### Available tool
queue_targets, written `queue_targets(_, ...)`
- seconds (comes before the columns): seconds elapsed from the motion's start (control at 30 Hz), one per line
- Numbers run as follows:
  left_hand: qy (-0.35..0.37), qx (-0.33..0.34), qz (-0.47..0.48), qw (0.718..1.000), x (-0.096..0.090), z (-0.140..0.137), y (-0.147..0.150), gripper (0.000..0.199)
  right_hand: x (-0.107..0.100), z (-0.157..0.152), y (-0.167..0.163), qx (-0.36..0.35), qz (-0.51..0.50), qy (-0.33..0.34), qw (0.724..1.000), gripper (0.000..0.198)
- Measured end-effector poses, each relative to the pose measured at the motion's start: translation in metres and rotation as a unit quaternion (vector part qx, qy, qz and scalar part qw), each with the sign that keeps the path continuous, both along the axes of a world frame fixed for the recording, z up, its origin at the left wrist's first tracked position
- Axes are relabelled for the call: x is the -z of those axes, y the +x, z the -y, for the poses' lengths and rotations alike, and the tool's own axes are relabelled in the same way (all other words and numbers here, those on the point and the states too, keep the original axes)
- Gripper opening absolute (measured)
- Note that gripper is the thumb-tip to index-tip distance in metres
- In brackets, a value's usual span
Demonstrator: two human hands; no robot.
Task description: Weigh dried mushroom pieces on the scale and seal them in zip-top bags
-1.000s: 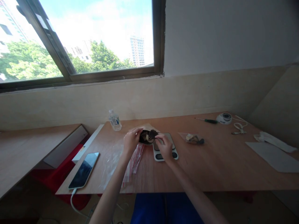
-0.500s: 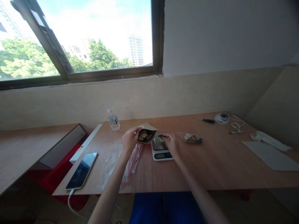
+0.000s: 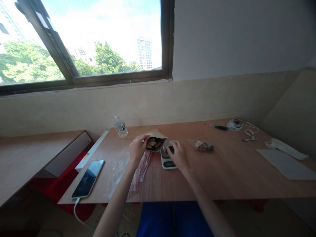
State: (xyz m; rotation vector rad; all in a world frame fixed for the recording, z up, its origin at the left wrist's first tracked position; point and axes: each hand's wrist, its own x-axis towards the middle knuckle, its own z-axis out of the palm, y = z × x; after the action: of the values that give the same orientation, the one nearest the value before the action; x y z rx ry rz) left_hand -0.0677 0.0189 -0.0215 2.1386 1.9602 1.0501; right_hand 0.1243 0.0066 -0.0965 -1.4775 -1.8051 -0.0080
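A brown paper pouch (image 3: pixel 158 134) with a dark inside is tilted toward me, its mouth gaping. Pale, dried-looking slices (image 3: pixel 152 143) show inside it. My left hand (image 3: pixel 138 148) pinches the pouch by its left edge. Just right of the pouch, my right hand (image 3: pixel 178 154) is over a white digital kitchen scale (image 3: pixel 164 164), covering part of its pan. A small dark dried piece (image 3: pixel 171 149) shows between the right thumb and fingers, close to the pan. The scale's display (image 3: pixel 170 164) is dark, and I cannot read it.
Clear zip bags (image 3: pixel 118 171) lie left of the scale, near a charging phone (image 3: pixel 88 179). A water bottle (image 3: pixel 120 126) stands behind. To the right are a filled zip bag (image 3: pixel 203 145), a screwdriver (image 3: pixel 221 127), a white dome camera (image 3: pixel 234 124) and a white sheet (image 3: pixel 286 164).
My right hand has shifted slightly left, over the scale's pan, and its fingers now reach nearer the pouch. The left hand and pouch have barely moved.
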Motion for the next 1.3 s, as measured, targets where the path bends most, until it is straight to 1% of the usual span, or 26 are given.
queue_targets(0.03, -0.001, 0.002, 0.000, 1.000, 0.001, 0.000, 0.001, 0.028, -0.007, 0.007, -0.004, -0.023, -0.035, 0.022, 0.999, 0.027)
queue_targets(0.1, -0.001, 0.007, -0.002, 1.000, 0.002, 0.000, 0.002, 0.028, -0.022, 0.015, -0.016, -0.107, -0.065, 0.045, 0.991, 0.028)
queue_targets(0.17, 0.005, 0.010, -0.004, 1.000, 0.003, 0.001, 0.004, 0.027, -0.032, 0.014, -0.028, -0.189, -0.032, 0.033, 0.981, 0.031)
queue_targets(0.2, 0.011, 0.010, -0.005, 1.000, 0.004, 0.002, 0.004, 0.027, -0.036, 0.011, -0.035, -0.214, 0.002, 0.015, 0.977, 0.034)
queue_targets(0.23, 0.016, 0.009, -0.006, 1.000, 0.006, 0.003, 0.005, 0.027, -0.038, 0.007, -0.040, -0.223, 0.042, -0.008, 0.974, 0.038)
queue_targets(0.3, 0.019, 0.007, -0.008, 1.000, 0.008, 0.005, 0.005, 0.026, -0.042, -0.003, -0.050, -0.212, 0.123, -0.068, 0.967, 0.042)
queue_targets(0.37, 0.016, 0.008, -0.008, 1.000, 0.010, 0.008, 0.004, 0.026, -0.045, -0.012, -0.057, -0.191, 0.180, -0.128, 0.956, 0.040)
queue_targets(0.43, 0.017, 0.010, -0.004, 1.000, 0.012, 0.011, 0.003, 0.027, -0.049, -0.016, -0.062, -0.174, 0.205, -0.162, 0.950, 0.036)
queue_targets(0.47, 0.020, 0.011, -0.002, 1.000, 0.012, 0.012, 0.003, 0.027, -0.051, -0.017, -0.064, -0.166, 0.209, -0.164, 0.950, 0.035)
queue_targets(0.53, 0.027, 0.010, 0.001, 1.000, 0.011, 0.012, 0.002, 0.026, -0.054, -0.014, -0.066, -0.155, 0.205, -0.142, 0.956, 0.031)
queue_targets(0.67, 0.029, 0.008, 0.000, 1.000, 0.009, 0.010, -0.002, 0.025, -0.052, 0.005, -0.058, -0.159, 0.153, -0.057, 0.974, 0.027)
queue_targets(0.73, 0.028, 0.005, 0.004, 1.000, 0.008, 0.010, -0.004, 0.025, -0.048, 0.019, -0.045, -0.181, 0.086, -0.013, 0.980, 0.030)
queue_targets(0.8, 0.026, -0.001, 0.010, 1.000, 0.008, 0.009, -0.006, 0.024, -0.041, 0.029, -0.025, -0.188, -0.011, 0.017, 0.982, 0.034)
queue_targets(0.83, 0.024, -0.004, 0.011, 1.000, 0.008, 0.008, -0.006, 0.024, -0.035, 0.031, -0.014, -0.173, -0.064, 0.021, 0.983, 0.036)
queue_targets(0.87, 0.023, -0.007, 0.011, 1.000, 0.008, 0.008, -0.007, 0.025, -0.028, 0.030, -0.002, -0.143, -0.110, 0.015, 0.984, 0.037)
queue_targets(0.93, 0.020, -0.011, 0.012, 1.000, 0.007, 0.007, -0.005, 0.025, -0.013, 0.021, 0.021, -0.054, -0.172, -0.014, 0.984, 0.041)
queue_targets(0.97, 0.018, -0.012, 0.012, 1.000, 0.007, 0.007, -0.004, 0.025, -0.005, 0.013, 0.030, -0.013, -0.186, -0.032, 0.982, 0.043)
queue_targets(1.0, 0.017, -0.012, 0.013, 1.000, 0.006, 0.006, -0.002, 0.025, 0.003, 0.004, 0.038, 0.013, -0.194, -0.047, 0.980, 0.044)
queue_targets(1.03, 0.016, -0.012, 0.014, 1.000, 0.006, 0.006, -0.001, 0.025, 0.009, -0.005, 0.043, 0.025, -0.194, -0.058, 0.979, 0.043)
queue_targets(1.13, 0.007, -0.016, 0.010, 1.000, 0.004, 0.007, 0.001, 0.025, 0.020, -0.028, 0.047, 0.031, -0.157, -0.069, 0.985, 0.038)
queue_targets(1.23, -0.002, -0.022, 0.007, 1.000, 0.003, 0.008, -0.001, 0.025, 0.018, -0.036, 0.041, 0.035, -0.072, -0.074, 0.994, 0.029)
queue_targets(1.3, -0.005, -0.022, 0.010, 1.000, 0.003, 0.009, -0.002, 0.025, 0.012, -0.030, 0.035, 0.050, -0.038, -0.063, 0.996, 0.028)
